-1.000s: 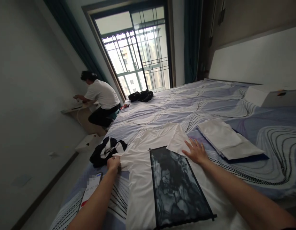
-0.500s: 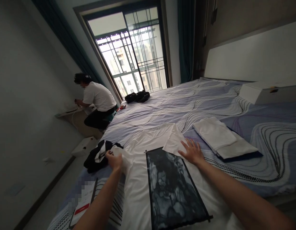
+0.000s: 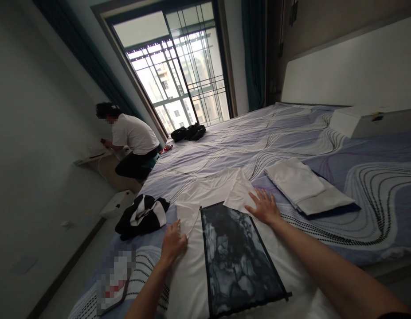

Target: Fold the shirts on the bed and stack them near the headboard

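A white T-shirt [image 3: 192, 270] with a large dark printed panel [image 3: 236, 257] lies spread on the bed. Both of its sleeves are folded inward over the front. My right hand [image 3: 264, 207] rests flat with spread fingers on the shirt's right edge, by the folded right sleeve [image 3: 239, 195]. At the opposite edge, my left hand [image 3: 174, 241] touches the fabric just below the left sleeve [image 3: 189, 215], fingers loosely apart and not gripping it.
Left of the shirt are a bundled black-and-white garment [image 3: 143, 216] and a partly blurred phone-like device [image 3: 115, 283]. Folded white cloth [image 3: 305, 186] lies to the right, with a white box [image 3: 368, 122] beyond. A seated person [image 3: 135, 139] is by the wall shelf.
My left hand has moved inward, folding the left sleeve over the shirt front, and has let go of it. The right hand stays in place. The view has shifted slightly.
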A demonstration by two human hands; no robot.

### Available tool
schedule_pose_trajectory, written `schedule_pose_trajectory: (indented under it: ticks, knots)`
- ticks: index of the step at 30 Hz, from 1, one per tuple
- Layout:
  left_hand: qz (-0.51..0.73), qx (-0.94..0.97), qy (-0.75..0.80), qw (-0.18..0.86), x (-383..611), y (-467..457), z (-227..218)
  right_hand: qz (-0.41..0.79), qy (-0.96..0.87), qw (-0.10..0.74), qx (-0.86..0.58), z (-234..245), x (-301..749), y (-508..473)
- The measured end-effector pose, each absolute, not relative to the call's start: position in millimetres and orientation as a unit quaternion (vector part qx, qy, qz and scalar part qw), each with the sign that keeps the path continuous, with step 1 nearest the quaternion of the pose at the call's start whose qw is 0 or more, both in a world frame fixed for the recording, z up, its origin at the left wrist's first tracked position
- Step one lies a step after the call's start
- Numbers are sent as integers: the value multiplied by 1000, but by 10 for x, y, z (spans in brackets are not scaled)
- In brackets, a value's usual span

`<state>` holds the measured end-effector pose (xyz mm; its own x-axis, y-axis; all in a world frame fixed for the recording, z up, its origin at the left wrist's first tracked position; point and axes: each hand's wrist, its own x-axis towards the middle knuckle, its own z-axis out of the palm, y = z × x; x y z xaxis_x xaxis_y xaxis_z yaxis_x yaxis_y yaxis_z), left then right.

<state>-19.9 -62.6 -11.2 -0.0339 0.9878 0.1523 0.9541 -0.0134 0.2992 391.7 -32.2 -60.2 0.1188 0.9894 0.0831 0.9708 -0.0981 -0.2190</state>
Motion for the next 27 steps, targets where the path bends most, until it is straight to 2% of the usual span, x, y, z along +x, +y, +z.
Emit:
schedule_pose_trajectory:
  ticks: [4,10,14,16,19,22,27]
  knots:
    - [208,688,675,166,-268,-604,-124,46,-663,118,-738,-611,3914,-315]
    - [322,619,706,121,-233,-670,-285,67,-661,124,-737,-563,3937,-334]
    - [373,631,663,155,-268,-684,-391,99,-613,135,-772,-334,3795,-252]
    - [380,637,652,160,-292,-669,-412,89,-595,174,-780,-157,3546,-138]
    - [373,635,663,136,-300,-647,-414,123,-672,227,-694,72,2926,107]
    - [366,622,681,128,-288,-641,-410,186,-736,203,-619,173,2169,353]
    - [368,615,684,139,-297,-657,-431,220,-751,150,-605,221,1270,625]
